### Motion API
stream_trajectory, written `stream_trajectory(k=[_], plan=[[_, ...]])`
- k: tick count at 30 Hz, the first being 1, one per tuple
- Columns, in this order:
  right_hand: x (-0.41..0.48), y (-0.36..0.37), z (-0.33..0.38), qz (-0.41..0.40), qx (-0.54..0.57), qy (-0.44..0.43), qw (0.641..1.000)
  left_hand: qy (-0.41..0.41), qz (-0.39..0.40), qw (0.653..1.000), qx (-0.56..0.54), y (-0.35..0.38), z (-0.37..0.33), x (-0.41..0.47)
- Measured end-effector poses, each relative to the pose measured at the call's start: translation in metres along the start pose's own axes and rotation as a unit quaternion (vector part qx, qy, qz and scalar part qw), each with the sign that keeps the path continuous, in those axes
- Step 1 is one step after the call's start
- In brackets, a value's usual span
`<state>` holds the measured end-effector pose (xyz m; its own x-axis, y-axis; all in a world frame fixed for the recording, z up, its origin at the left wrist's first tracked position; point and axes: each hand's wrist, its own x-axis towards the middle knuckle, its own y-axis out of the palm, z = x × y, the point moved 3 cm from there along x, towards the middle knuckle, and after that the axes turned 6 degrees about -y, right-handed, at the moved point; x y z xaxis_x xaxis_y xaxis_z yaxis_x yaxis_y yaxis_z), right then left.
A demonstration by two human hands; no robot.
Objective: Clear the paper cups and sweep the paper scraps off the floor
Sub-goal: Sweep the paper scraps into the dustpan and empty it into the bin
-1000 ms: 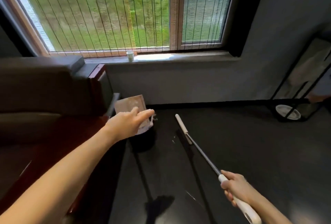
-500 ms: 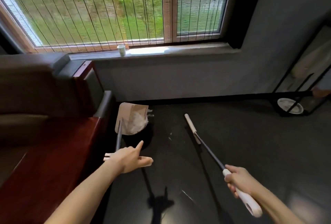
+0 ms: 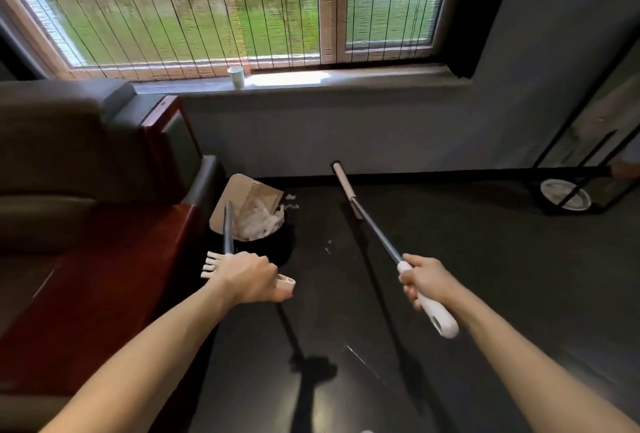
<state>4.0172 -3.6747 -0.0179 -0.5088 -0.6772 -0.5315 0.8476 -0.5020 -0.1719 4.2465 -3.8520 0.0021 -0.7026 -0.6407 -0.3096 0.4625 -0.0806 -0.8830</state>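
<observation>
A beige dustpan (image 3: pixel 242 204) holding white paper scraps (image 3: pixel 258 223) stands tilted over a dark bin (image 3: pixel 277 245) on the floor beside the sofa. My left hand (image 3: pixel 249 280) grips the top of the dustpan's handle, where a beige comb piece sticks out. My right hand (image 3: pixel 424 280) holds the white grip of a broom (image 3: pixel 367 221), whose metal pole points away toward the wall. A few small white scraps (image 3: pixel 327 249) lie on the dark floor between dustpan and broom. One white paper cup (image 3: pixel 236 76) stands on the windowsill.
A dark sofa with red wooden trim (image 3: pixel 104 252) fills the left side. A black metal rack (image 3: pixel 588 172) with a white plate (image 3: pixel 564 198) under it stands at the right. The grey wall and window close off the far side.
My left hand pulled back from the dustpan's pan and closed round the top of its handle. The broom in my right hand swung slightly right and up toward the wall.
</observation>
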Motion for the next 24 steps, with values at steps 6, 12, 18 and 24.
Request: stream_trajectory(k=[6, 12, 18, 24], plan=[[0.005, 0.006, 0.004, 0.009, 0.006, -0.003, 1.000, 0.027, -0.009, 0.997, 0.072, 0.000, 0.006, -0.024], [0.016, 0.017, 0.005, 0.025, 0.013, 0.015, 0.999, 0.039, 0.011, 0.995, 0.088, 0.004, 0.000, -0.038], [0.018, 0.026, -0.005, 0.041, -0.002, 0.038, 0.998, 0.046, 0.076, 0.995, 0.037, 0.044, -0.013, -0.041], [0.009, 0.035, -0.013, 0.060, -0.029, 0.050, 0.997, 0.032, 0.109, 0.994, -0.009, 0.059, -0.032, -0.039]])
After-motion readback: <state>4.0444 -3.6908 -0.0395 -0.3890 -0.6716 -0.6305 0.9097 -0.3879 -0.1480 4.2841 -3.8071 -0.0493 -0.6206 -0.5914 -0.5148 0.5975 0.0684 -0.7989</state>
